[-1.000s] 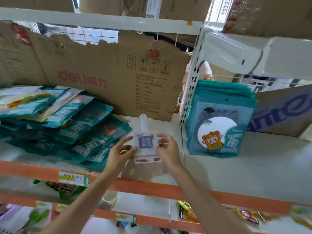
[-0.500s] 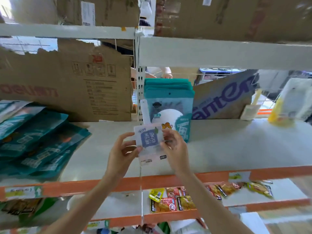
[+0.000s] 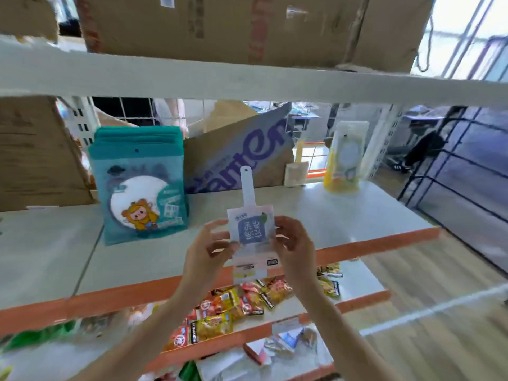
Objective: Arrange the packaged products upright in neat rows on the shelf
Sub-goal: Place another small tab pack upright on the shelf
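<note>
A small white packet [image 3: 251,237] with a blue label and a long hang tab is held up in front of the shelf [image 3: 343,213], pinched on both sides. Its left edge is gripped by the left hand [image 3: 204,251], thumb and fingers curled in on it, and its right edge is pinched by the right hand [image 3: 295,244] the same way. So the packet is kept upright in the air, tab pointing up, not resting on anything, just over the shelf's orange front lip.

Up and to the left of the hands, a stack of teal pouches [image 3: 140,182] with a cartoon pig on the front is stood upright on the shelf, leaning back a bit. Behind the packet, a flattened cardboard box [image 3: 242,155] with purple lettering is propped at the back. Further off to the upper right of the right hand, a yellow pouch [image 3: 345,158] is stood up near the back, well apart from the teal ones; its print is too blurry to be read.

Below the hands, loose red and yellow snack packs [image 3: 239,303] are piled on the lower shelf. Brown cartons [image 3: 233,26] are parked on the shelf above.
</note>
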Available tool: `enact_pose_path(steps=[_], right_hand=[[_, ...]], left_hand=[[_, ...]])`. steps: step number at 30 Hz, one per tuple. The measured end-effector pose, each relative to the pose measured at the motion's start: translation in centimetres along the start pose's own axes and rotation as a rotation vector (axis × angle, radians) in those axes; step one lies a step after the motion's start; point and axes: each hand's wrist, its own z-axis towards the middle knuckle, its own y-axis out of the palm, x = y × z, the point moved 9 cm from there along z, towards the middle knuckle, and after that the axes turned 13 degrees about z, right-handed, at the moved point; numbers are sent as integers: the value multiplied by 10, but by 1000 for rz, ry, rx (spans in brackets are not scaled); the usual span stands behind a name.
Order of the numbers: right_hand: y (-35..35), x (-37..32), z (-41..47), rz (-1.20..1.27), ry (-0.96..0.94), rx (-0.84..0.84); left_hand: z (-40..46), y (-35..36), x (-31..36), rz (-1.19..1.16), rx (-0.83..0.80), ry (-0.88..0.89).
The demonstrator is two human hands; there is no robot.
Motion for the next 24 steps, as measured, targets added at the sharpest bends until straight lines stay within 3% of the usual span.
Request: enact_pose_path(steps=[7,24], right_hand=[[-69,4,6,-23,42,41],[-121,38,109,-154,18,88]], left_hand=[[2,69,18,24,-85,-5],[108,150,15,97,-142,109]])
